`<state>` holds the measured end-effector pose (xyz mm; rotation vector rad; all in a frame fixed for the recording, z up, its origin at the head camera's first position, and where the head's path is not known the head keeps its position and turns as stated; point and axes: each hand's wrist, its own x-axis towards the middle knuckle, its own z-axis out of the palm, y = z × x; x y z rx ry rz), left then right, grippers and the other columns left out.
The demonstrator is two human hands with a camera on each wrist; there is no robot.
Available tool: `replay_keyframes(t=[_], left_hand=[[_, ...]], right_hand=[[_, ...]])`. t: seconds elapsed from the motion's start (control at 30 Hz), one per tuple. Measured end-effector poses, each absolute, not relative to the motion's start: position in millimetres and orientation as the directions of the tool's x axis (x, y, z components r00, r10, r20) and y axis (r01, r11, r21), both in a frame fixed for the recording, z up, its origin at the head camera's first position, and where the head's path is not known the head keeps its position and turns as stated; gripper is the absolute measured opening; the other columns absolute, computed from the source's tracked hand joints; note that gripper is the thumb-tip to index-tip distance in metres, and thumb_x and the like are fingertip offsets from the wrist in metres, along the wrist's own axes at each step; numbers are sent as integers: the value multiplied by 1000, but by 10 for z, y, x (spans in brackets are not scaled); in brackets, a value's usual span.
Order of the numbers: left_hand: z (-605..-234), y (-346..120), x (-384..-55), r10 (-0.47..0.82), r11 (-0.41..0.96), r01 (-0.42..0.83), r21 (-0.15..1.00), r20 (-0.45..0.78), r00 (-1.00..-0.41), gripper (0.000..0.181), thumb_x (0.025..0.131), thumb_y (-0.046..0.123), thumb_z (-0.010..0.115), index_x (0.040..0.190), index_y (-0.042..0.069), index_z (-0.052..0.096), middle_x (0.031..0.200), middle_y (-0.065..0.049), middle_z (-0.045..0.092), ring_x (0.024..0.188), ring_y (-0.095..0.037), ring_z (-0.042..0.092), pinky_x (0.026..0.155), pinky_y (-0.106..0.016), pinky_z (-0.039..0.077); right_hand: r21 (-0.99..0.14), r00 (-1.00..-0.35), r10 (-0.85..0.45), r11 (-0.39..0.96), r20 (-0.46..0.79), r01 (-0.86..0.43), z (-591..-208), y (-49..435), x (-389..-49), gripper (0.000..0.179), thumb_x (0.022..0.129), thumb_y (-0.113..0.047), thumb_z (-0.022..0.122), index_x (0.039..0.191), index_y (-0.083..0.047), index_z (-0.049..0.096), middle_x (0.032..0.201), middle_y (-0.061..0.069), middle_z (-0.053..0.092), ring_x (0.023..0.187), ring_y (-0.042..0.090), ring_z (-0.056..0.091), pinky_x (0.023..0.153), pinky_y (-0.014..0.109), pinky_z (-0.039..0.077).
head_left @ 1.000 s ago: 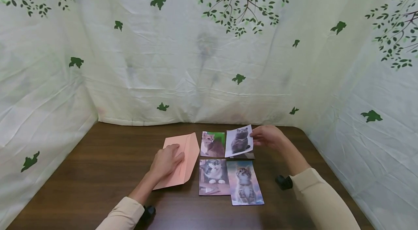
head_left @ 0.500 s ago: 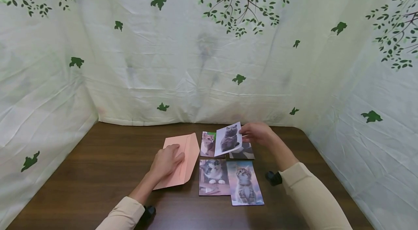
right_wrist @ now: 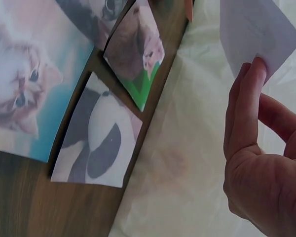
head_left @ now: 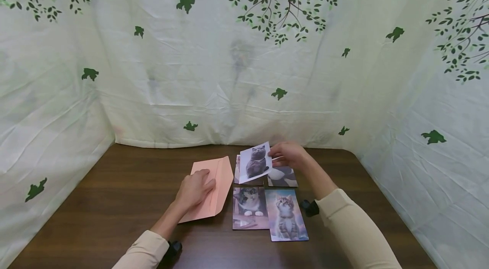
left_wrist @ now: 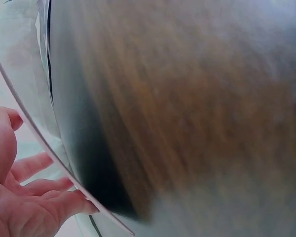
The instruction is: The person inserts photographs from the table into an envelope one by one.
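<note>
My left hand lies on a salmon-pink envelope at the left of the photo cards. In the left wrist view, the envelope is a thin edge with the fingers meeting one side of it. My right hand pinches the right edge of a grey-cat photo card, held tilted over the upper-left card, which it mostly covers. In the right wrist view, the pale back of the held card faces the camera, between the thumb and fingers of the right hand.
On the brown table lie a black-and-white photo card, a grey-and-white cat card and a larger kitten card overlapping it. The tan-cat card shows in the right wrist view. A leaf-print curtain surrounds the table.
My right hand has carried the grey-cat card leftward, from above the black-and-white card to above the tan-cat card, uncovering the former. My left hand stays on the envelope.
</note>
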<state>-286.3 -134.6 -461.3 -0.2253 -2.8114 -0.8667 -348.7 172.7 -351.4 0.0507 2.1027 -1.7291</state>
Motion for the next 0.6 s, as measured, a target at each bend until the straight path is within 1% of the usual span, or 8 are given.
replay_keyframes(t=[0.23,0.4,0.6], left_hand=[[-4607,-1340,-2876,80,821,187,539,216,-973,46,93,24,61,131,-3,63,124,-26,68,107,-45,67,93,-53,52],[-4609,-1343,-2878,85,820,194,539,221,-972,45,94,24,61,131,-2,64,124,-25,69,108,-45,66,93,-53,51],[-4613,-1348,-2864,87,818,200,540,227,-970,44,94,23,62,130,-1,65,123,-25,70,108,-46,67,93,-54,51]], right_hand=[[-932,-914,-236,236,-330,275,-3562,1595,-3475,22,94,-2,58,110,11,64,88,8,64,72,16,66,64,23,58],[-941,-908,-276,220,-314,258,-3618,1527,-3472,18,92,-4,61,102,10,68,84,7,63,69,15,65,62,24,57],[-935,-909,-250,214,-333,284,-3698,1374,-3474,22,92,-1,61,108,13,67,83,7,63,65,15,64,59,23,57]])
